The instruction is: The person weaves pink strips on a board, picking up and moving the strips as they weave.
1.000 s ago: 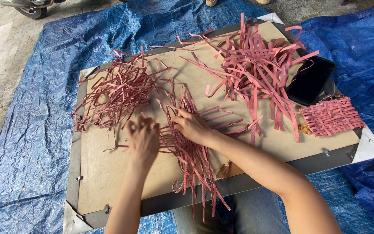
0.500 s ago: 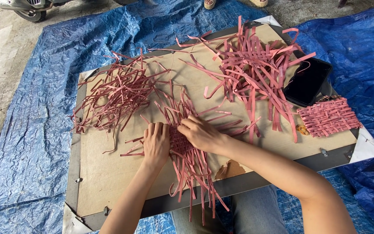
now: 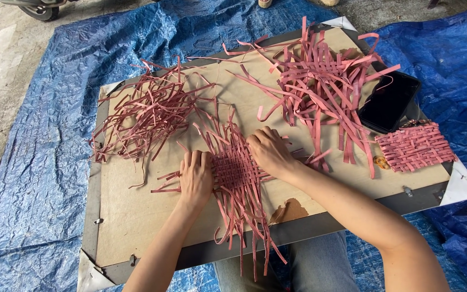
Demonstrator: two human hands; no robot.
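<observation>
A: What was under the hands?

B: I logged a half-woven mat [image 3: 239,167] of pink strips, lying on the brown board [image 3: 136,216] near its front edge, loose ends hanging over that edge. Left hand [image 3: 196,176] lay flat, fingers spread, pressing the mat's left edge. Right hand [image 3: 269,151] sat curled on the upper right edge, fingertips tucked into the strips; I couldn't tell if it pinched one.

A: Change from a second ago?

B: Yes. Earlier both hands were bunched close together over the middle of the weave. Half a second later they'd started parting. Now they sat well apart, one on each side, so the woven patch showed between them. I'd judge that as pressing the weave tight, not adding a strip.

A: Around it?

B: Loose strip pile [image 3: 147,111] to the left, bigger strip heap [image 3: 325,86] at the back right, both unmoved. Black phone [image 3: 389,101] beside that heap, finished woven square [image 3: 414,146] at the board's right corner. Blue tarp [image 3: 44,162] under everything.
</observation>
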